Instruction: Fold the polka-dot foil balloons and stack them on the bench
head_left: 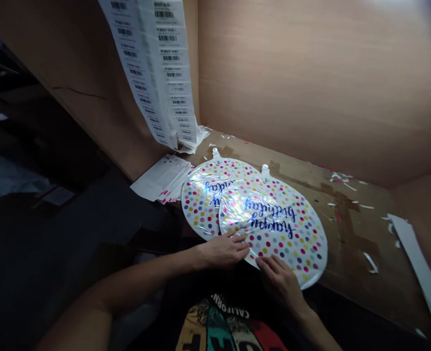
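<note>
While the left hand (223,251) and right hand (277,282) rest on the lower edge of the top balloon (284,234), their fingers (242,243) lie flat and slightly spread, pinching nothing. That balloon overlaps a second balloon (201,204) (both dotted foil, "happy birthday" upside down to this view), and both lie on the table (358,229). Beyond them, a barcode sheet (157,63) hangs beside a paper stack (160,178). Scraps (369,263) lie on the table near a cardboard wall (310,73).
</note>
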`<state>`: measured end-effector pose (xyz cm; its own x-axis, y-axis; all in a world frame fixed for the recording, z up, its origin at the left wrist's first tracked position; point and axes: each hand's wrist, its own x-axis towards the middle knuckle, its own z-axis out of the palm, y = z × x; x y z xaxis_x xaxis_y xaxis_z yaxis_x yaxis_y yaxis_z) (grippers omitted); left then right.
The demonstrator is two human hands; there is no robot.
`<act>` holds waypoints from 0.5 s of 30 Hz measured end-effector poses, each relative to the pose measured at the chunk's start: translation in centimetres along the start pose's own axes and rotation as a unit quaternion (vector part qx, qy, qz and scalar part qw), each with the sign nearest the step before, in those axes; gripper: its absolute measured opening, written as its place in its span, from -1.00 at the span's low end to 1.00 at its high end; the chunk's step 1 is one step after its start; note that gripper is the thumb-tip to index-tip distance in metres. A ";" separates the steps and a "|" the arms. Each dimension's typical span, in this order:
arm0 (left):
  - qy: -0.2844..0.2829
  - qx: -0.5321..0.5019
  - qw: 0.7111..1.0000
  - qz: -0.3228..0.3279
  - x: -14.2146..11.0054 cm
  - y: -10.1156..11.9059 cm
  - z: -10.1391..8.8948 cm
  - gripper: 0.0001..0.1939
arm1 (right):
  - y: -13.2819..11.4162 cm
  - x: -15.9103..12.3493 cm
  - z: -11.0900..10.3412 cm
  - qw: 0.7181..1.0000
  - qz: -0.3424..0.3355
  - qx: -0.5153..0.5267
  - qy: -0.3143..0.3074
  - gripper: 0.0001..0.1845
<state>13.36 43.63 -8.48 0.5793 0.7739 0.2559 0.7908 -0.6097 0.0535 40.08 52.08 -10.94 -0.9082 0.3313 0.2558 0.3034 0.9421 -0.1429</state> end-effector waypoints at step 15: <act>-0.232 -0.227 0.940 -0.105 5.6 -4.6 -4.4 -0.72 | 4.5 -2.1 -6.9 0.987 0.031 0.001 -0.156 -0.82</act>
<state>12.07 49.99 -3.03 0.5267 0.8128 -0.2489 0.7929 -0.3642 0.4886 45.35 56.01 -5.48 -0.9328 0.3555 -0.0598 0.3605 0.9206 -0.1501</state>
